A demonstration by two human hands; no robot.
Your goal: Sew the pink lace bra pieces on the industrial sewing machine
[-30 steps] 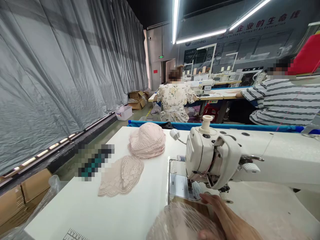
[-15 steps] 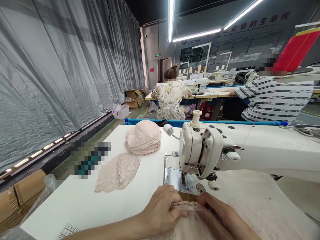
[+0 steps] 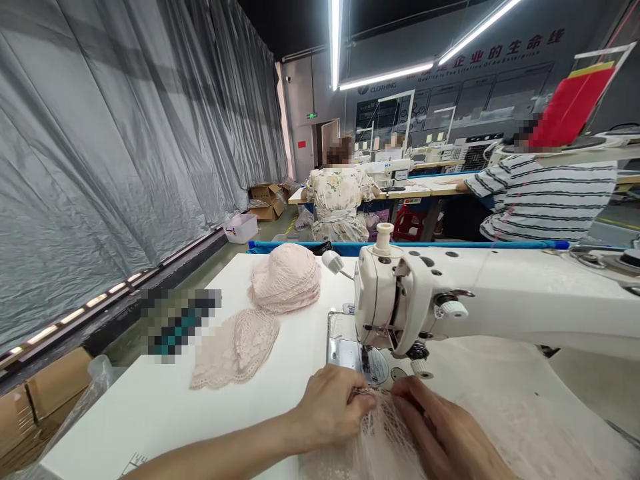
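My left hand (image 3: 333,407) and my right hand (image 3: 440,433) both pinch the front edge of a pale pink lace piece (image 3: 380,437) at the bottom of the view. The lace edge lies just in front of the needle plate (image 3: 350,353) of a white sewing machine (image 3: 425,303). Both hands have their fingers closed on the fabric, thumbs toward each other. A stack of pink lace cups (image 3: 286,278) sits further back on the white table (image 3: 165,413), with a flat lace piece (image 3: 235,347) in front of it.
A blurred dark item (image 3: 177,323) lies at the table's left. Cardboard boxes (image 3: 30,407) stand on the floor by the grey curtain (image 3: 100,147). Two people sit at benches behind: one in a floral dress (image 3: 340,203), one in a striped shirt (image 3: 545,200).
My left hand has come into view and taken hold of the lace. Both hands have moved the lace edge closer to the needle plate. The view has shifted slightly right.
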